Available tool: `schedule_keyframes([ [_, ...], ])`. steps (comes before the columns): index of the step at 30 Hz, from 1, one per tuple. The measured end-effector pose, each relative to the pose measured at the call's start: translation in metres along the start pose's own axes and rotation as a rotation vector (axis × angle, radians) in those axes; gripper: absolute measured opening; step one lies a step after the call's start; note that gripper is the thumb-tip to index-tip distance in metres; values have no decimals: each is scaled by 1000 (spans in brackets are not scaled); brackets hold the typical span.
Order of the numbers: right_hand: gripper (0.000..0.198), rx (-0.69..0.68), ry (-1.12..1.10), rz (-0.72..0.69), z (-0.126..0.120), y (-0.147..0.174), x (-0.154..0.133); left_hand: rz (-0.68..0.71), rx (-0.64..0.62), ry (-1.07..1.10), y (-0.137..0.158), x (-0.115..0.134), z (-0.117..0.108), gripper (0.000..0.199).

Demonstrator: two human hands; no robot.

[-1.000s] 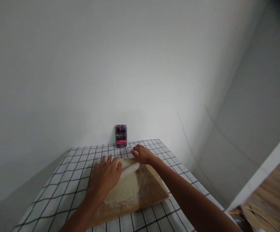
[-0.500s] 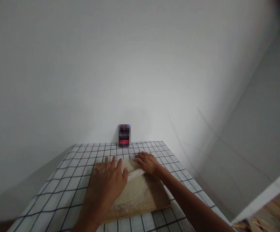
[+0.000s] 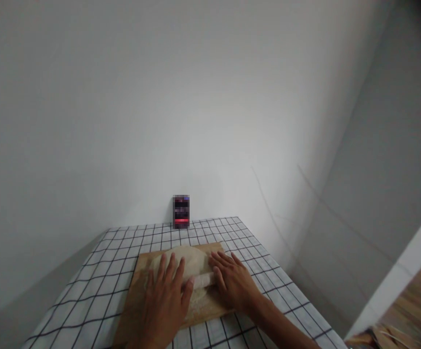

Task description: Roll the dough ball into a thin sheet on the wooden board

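Note:
A pale rolling pin lies across a flattened sheet of dough on a wooden board. My left hand rests over the pin's left part, palm down with fingers spread, and hides that end. On the right part, my right hand lies palm down with its fingers stretched out forward. Neither hand wraps round the pin. Most of the visible dough is beyond the pin, and its left and near parts are partly hidden by my left hand.
Under the board is a table with a white, black-checked cloth. A dark upright rectangular object, blurred out, leans at the back against the white wall. Brown items show at the lower right, beside a wood-look floor.
Both hands and the rolling pin have come back toward me over the dough. More dough now shows beyond the pin. The view has shifted slightly.

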State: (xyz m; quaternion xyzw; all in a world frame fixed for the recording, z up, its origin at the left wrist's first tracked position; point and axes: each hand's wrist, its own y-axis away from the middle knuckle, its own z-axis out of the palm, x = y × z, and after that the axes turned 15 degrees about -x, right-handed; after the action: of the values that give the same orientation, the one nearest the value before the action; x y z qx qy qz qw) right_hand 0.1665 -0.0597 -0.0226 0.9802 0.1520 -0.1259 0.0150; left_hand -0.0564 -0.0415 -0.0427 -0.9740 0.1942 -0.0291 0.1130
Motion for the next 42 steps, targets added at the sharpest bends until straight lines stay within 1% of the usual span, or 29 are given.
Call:
schedule_keyframes([
  [2,53,9,-1,-32,-2,-10,4,-8,-30,-21,-5,-2,-1,55],
  [5,52,6,3,-69,-7,-41,14,-32,-65,-58,-20,-6,-5,53],
  [9,51,-84,5,-126,-13,-91,29,-74,-66,-110,-44,-12,-14,50],
  [12,48,-141,1,-195,-17,-121,34,-120,-162,-119,-59,-16,-21,50],
  [15,43,-165,-9,-240,-19,-141,36,-176,-230,-104,-69,-19,-26,51],
  [18,41,-163,-24,-265,-18,-147,38,-195,-237,-108,-71,-18,-27,52],
  [23,47,-152,-35,-260,-11,-136,44,-198,-244,-110,-62,-9,-27,55],
  [26,48,-141,-30,-234,-9,-120,45,-169,-251,-126,-55,-4,-29,54],
  [29,50,-119,-15,-202,-9,-101,42,-142,-248,-92,-49,-2,-27,52],
  [34,49,-59,27,-97,-9,-64,30,-80,-182,7,-39,-3,-14,51],
  [38,52,9,12,-93,-3,-36,21,-30,-101,49,-24,1,-5,52],
  [42,58,75,-27,-82,11,-10,19,-29,-91,61,0,13,-5,53],
])
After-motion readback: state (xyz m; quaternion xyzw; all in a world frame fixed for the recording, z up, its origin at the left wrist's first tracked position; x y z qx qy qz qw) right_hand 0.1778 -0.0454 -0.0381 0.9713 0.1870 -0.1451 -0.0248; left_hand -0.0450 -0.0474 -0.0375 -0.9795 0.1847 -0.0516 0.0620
